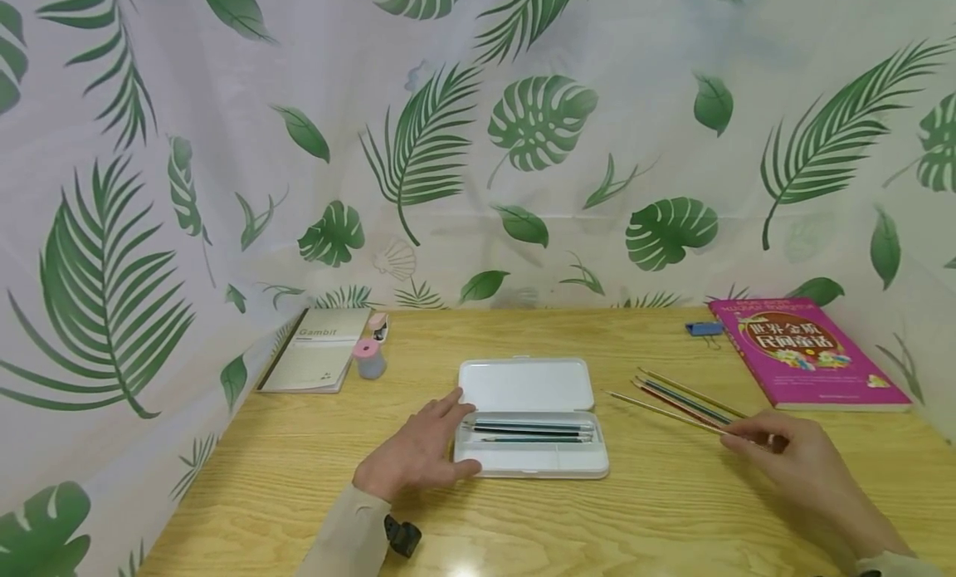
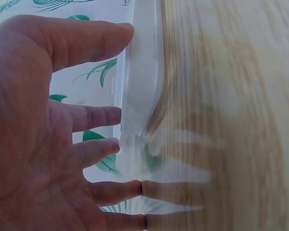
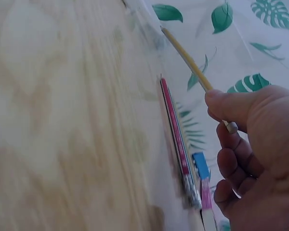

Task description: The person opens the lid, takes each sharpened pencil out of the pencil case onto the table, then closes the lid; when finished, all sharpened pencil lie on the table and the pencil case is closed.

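On the light wooden worktop (image 1: pixel 672 502) the left hand (image 1: pixel 418 457) rests with fingers straight against the open white plastic pencil case (image 1: pixel 530 419), while the right hand (image 1: pixel 792 457) pinches a thin yellow pencil (image 1: pixel 665 413) beside the other loose coloured pencils (image 1: pixel 687 398)

A Gambit notebook (image 1: pixel 317 348) lies at the left rear of the wooden tabletop (image 1: pixel 523 519), a small pink-capped container (image 1: pixel 369 359) just beside it. At right rear, a magenta book (image 1: pixel 807 353) sits next to a blue clip (image 1: pixel 704 328), before a leaf-print curtain (image 1: pixel 478 145).
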Action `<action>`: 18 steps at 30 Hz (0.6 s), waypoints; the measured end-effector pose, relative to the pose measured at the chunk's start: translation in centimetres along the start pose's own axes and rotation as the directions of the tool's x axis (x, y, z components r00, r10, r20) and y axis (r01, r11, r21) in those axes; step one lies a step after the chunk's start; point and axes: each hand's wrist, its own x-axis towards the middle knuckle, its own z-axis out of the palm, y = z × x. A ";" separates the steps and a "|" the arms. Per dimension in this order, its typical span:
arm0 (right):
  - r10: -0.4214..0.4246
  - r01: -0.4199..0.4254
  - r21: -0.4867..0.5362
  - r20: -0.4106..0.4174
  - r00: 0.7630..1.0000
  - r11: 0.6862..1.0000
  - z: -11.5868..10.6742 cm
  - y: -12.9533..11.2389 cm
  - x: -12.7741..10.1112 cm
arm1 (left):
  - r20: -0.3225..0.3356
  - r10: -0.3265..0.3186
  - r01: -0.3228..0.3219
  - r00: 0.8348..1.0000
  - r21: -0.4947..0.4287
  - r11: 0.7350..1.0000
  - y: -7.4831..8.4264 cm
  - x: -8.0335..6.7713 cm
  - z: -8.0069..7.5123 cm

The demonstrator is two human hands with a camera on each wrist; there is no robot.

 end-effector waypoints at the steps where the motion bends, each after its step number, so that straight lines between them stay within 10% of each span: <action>1: 0.023 -0.023 -0.013 -0.002 1.000 1.000 -0.2 0.2 -0.1 | -0.002 0.000 0.000 1.000 0.001 1.000 0.0 0.0 0.0; 18: 0.069 -0.062 -0.175 0.035 0.997 0.983 -0.7 2.2 -0.4 | -0.006 -0.008 0.008 1.000 -0.003 1.000 -0.1 0.1 0.1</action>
